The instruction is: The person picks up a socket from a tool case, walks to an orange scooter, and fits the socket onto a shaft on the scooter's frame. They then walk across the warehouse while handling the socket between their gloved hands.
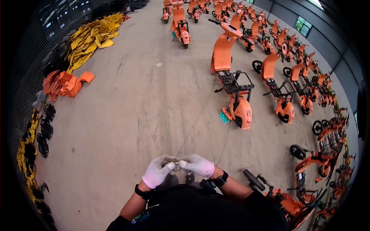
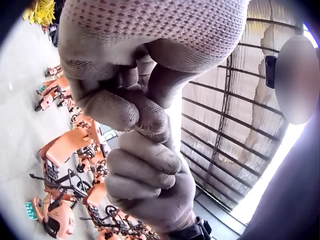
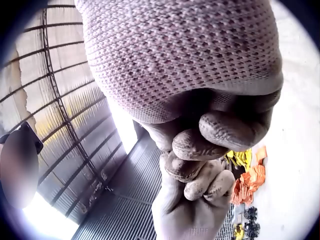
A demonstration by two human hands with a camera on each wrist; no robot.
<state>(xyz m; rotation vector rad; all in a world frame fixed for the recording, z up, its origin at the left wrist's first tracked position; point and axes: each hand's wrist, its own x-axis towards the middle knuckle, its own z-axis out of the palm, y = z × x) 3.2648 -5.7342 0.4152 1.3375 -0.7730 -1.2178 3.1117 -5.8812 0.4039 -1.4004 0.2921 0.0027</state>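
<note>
In the head view, the gloved left hand (image 1: 157, 170) and right hand (image 1: 198, 165) meet at the bottom centre, in front of the person's body. A small silvery part (image 1: 177, 163) shows between their thumbs and fingertips, pinched from both sides; its exact shape is too small to tell. The left wrist view has the left hand (image 2: 155, 35) above with curled fingers, touching the right hand's curled fingers (image 2: 142, 162). From the right wrist, the right hand (image 3: 185, 55) is above the left (image 3: 192, 210). Fingers hide the part in both wrist views.
Orange scooters (image 1: 241, 111) stand in rows to the right, one lying close at the lower right (image 1: 289, 204). Yellow panels (image 1: 90, 36), orange panels (image 1: 67, 85) and black parts (image 1: 45, 129) are heaped along the left wall. Concrete floor (image 1: 115, 127) lies between.
</note>
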